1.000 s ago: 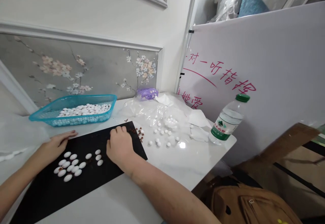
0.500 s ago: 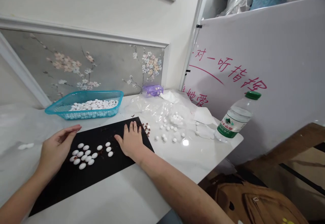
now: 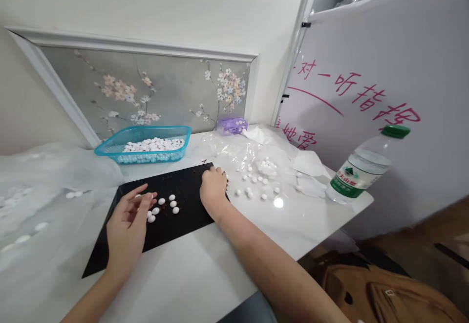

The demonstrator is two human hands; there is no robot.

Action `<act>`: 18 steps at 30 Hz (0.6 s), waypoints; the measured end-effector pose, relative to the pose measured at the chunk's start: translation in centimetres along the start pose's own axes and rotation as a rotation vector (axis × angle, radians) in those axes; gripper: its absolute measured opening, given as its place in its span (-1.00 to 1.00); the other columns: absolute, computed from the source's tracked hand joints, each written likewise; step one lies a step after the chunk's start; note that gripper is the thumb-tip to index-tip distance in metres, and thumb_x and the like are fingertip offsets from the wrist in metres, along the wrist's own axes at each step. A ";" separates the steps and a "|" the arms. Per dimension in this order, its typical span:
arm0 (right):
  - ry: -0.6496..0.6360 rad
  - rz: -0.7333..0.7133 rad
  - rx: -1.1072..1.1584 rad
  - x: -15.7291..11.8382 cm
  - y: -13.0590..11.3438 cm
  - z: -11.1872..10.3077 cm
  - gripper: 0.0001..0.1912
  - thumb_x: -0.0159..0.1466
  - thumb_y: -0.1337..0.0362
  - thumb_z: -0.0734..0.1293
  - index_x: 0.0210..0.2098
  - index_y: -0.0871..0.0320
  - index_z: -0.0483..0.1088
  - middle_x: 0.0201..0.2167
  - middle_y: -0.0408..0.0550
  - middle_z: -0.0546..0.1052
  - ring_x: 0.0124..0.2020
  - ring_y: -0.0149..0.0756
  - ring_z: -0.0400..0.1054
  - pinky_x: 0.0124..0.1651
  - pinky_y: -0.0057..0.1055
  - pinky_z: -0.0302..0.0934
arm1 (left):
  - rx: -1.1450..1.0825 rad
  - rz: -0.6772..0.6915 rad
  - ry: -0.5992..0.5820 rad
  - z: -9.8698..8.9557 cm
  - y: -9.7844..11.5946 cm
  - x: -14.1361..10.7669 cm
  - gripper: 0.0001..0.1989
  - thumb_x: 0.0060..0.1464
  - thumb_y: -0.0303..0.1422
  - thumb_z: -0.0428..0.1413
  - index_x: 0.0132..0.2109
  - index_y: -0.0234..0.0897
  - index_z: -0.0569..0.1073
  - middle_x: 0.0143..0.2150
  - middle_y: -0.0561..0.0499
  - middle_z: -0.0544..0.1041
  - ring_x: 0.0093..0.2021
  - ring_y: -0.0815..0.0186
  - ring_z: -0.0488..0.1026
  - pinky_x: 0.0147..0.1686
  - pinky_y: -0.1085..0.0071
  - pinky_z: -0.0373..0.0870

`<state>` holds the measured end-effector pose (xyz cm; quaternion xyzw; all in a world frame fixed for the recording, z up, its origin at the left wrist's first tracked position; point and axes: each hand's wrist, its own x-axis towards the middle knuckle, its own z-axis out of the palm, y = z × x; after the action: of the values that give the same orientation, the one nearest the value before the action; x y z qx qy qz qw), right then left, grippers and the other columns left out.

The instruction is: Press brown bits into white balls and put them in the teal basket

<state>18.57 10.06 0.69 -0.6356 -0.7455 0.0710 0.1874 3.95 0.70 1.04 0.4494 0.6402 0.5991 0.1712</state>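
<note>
My left hand is over a black mat, fingers curled and thumb bent towards the fingertips. A white ball shows at those fingertips, partly covered. Other white balls lie on the mat under and beside this hand, among small brown bits. My right hand is closed at the mat's right edge, knuckles up. Its fingertips are hidden, so what they hold, if anything, does not show. Small reddish-brown pieces peek out just past it.
Behind the mat stands a blue plastic basket full of white balls. Loose balls and clear plastic bags lie to the right. A water bottle stands near the table's right edge; translucent sheeting covers the left side.
My right hand has gone from flat and spread on the mat to closed at its right edge. The left hand has moved right over the balls and curled its fingers. The view has shifted.
</note>
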 end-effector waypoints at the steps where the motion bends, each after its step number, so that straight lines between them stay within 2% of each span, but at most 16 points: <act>1: -0.009 0.000 0.003 0.1 0.1 -0.1 -0.67 0.17 0.57 0.09 -0.25 0.31 0.45 -0.18 0.22 0.42 -0.08 -0.07 0.28 -0.09 -0.20 0.16 | -0.003 -0.009 0.011 0.1 0.1 0.0 -0.57 -0.07 -0.12 0.17 -0.05 -0.17 0.44 -0.21 -0.04 0.55 -0.17 0.20 0.48 -0.16 0.30 0.42; 5: -0.003 0.022 0.051 0.1 0.2 -0.2 -0.69 0.15 0.56 0.15 -0.16 0.34 0.39 -0.14 0.24 0.40 -0.09 -0.09 0.28 -0.11 -0.26 0.18 | -0.035 -0.053 0.046 0.2 0.1 0.2 -0.59 -0.20 -0.18 0.26 -0.15 -0.20 0.47 -0.27 -0.01 0.55 -0.18 0.20 0.49 -0.18 0.34 0.43; 11: -0.068 0.014 0.093 -0.1 0.0 -0.7 -0.61 0.11 0.65 0.11 -0.12 0.34 0.35 -0.10 0.19 0.39 -0.03 -0.13 0.25 -0.10 -0.36 0.19 | -0.092 -0.054 -0.018 0.1 -0.3 0.1 -0.61 -0.20 -0.23 0.27 -0.16 -0.22 0.46 -0.12 -0.08 0.55 -0.08 0.18 0.47 -0.10 0.32 0.42; 18: 0.017 -0.081 0.143 -0.2 -0.1 -0.3 -0.63 0.18 0.58 0.09 -0.08 0.28 0.32 -0.11 0.11 0.39 -0.13 -0.19 0.32 -0.16 -0.36 0.21 | -0.068 -0.017 -0.038 0.3 -0.1 0.0 -0.64 -0.15 -0.22 0.24 -0.16 -0.22 0.46 -0.11 -0.09 0.55 -0.05 0.15 0.46 -0.06 0.27 0.41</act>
<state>18.64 9.81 0.95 -0.5904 -0.7620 0.1111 0.2416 4.13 0.92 0.90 0.4491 0.6198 0.6105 0.2036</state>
